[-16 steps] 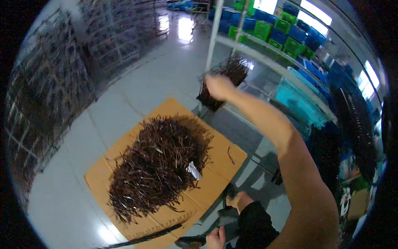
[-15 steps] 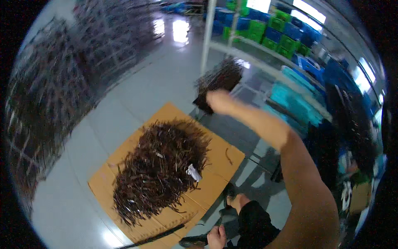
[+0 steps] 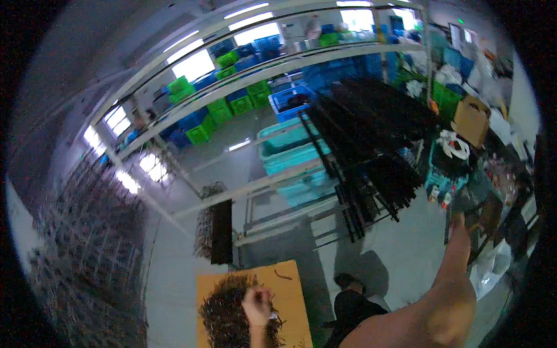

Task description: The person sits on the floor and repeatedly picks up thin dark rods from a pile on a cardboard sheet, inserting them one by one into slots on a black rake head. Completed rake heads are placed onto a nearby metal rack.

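My left hand [image 3: 257, 303] is over a heap of dark brown, thin strips [image 3: 223, 313]. Its fingers look curled, and what they hold, if anything, does not show. The heap lies on a flat cardboard sheet [image 3: 295, 290], with a small white scrap [image 3: 273, 316] beside the hand. Far to the right stretches my right arm, its hand [image 3: 457, 223] near a cluttered stand [image 3: 484, 217]. Blur and dark surroundings hide its fingers.
A pale metal rack frame [image 3: 191, 209] crosses ahead, with a dark bristly bundle [image 3: 221, 232] at its near post. Behind are turquoise tubs [image 3: 296, 156], long black strips [image 3: 371, 145] and green and blue crates [image 3: 220, 110]. Stacked wire-like racks [image 3: 93, 255] stand left.
The view has swung right. My right hand has left the dark bristly bundle at the rack and now reaches far right. My left hand has risen from near my legs to above the heap.
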Available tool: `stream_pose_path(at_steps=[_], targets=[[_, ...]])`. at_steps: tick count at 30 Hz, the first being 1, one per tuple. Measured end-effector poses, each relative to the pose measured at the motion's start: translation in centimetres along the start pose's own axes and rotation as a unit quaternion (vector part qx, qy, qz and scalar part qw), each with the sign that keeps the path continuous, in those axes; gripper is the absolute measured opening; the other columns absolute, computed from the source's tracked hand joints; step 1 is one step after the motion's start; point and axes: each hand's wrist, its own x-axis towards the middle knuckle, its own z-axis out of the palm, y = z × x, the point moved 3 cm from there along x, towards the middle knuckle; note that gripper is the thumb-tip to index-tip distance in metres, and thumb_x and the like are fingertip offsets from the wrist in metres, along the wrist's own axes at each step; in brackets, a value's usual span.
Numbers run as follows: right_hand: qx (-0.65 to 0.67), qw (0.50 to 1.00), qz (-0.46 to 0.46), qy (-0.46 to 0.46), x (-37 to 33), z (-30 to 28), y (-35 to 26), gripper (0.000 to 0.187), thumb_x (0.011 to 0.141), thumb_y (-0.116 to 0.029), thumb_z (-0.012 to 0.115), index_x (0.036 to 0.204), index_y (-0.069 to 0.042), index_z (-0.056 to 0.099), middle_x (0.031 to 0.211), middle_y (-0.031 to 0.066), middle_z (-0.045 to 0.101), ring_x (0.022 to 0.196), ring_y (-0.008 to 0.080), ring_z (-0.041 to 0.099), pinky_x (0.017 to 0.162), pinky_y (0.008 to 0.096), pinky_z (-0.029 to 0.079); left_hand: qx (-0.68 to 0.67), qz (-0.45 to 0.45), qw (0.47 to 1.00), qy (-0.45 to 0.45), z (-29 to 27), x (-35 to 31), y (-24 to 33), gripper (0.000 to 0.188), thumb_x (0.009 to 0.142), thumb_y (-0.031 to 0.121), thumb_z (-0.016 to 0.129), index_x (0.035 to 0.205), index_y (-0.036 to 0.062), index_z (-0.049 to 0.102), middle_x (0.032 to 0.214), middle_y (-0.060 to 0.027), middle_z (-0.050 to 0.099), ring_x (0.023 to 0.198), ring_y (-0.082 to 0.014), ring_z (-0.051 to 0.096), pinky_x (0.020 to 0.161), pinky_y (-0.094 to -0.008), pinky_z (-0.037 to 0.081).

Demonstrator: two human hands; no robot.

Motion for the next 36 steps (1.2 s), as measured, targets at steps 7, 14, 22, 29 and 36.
stream_pose_path(at_steps=[7, 14, 22, 29, 36], targets=[[0.05, 0.934, -0.108, 0.337, 19.0, -27.3, -12.1, 0.042, 0.094, -0.037, 0.046, 0.107, 0.002, 0.056, 0.1, 0.0261, 0.059, 0.094, 0.0406, 0.058, 0.078, 0.0452, 0.046, 0.465, 0.521, 0.714, -0.06, 26.3, 18.2, 20.2, 0.006, 0.086, 0.004, 0.06, 0.086, -0.0013, 0.061, 0.081, -0.0139, 0.06, 0.071, -0.0279, 0.055, 0.066, -0.0347, 0.045], [0.277, 0.873, -0.077, 0.394, 25.3, -41.0, -26.7, 0.053, 0.091, -0.034, 0.054, 0.128, 0.001, 0.04, 0.128, 0.0204, 0.049, 0.111, 0.0326, 0.053, 0.09, 0.0412, 0.043, 0.524, 0.682, 0.508, 0.052, 40.0, 32.9, 29.7, 0.026, 0.089, 0.021, 0.057, 0.106, 0.0021, 0.062, 0.104, -0.02, 0.063, 0.1, -0.0365, 0.057, 0.088, -0.0431, 0.044], [0.218, 0.84, -0.139, 0.478, 22.0, -41.4, -26.0, 0.053, 0.092, -0.034, 0.053, 0.129, 0.002, 0.039, 0.127, 0.0208, 0.049, 0.11, 0.0327, 0.053, 0.089, 0.0418, 0.043, 0.662, 0.418, 0.619, -0.059, 40.3, 37.9, 26.1, 0.055, 0.094, 0.044, 0.03, 0.077, 0.009, 0.068, 0.075, -0.0198, 0.066, 0.072, -0.0402, 0.063, 0.068, -0.05, 0.051], [0.206, 0.85, -0.161, 0.457, 23.5, -38.9, -28.2, 0.053, 0.093, -0.034, 0.053, 0.129, 0.002, 0.038, 0.127, 0.0212, 0.048, 0.109, 0.0327, 0.053, 0.088, 0.0424, 0.044, 0.651, 0.448, 0.611, -0.048, 38.6, 38.0, 26.9, 0.05, 0.092, 0.038, 0.035, 0.068, 0.0083, 0.067, 0.065, -0.0201, 0.063, 0.062, -0.0395, 0.063, 0.061, -0.0505, 0.052], [0.18, 0.851, -0.18, 0.459, 23.3, -38.4, -25.6, 0.053, 0.093, -0.034, 0.052, 0.13, 0.002, 0.037, 0.127, 0.0215, 0.048, 0.107, 0.0328, 0.053, 0.086, 0.043, 0.044, 0.656, 0.473, 0.589, -0.011, 35.7, 38.7, 27.5, 0.049, 0.09, 0.038, 0.035, 0.067, 0.0075, 0.065, 0.066, -0.0194, 0.063, 0.063, -0.0404, 0.063, 0.06, -0.0495, 0.052]])
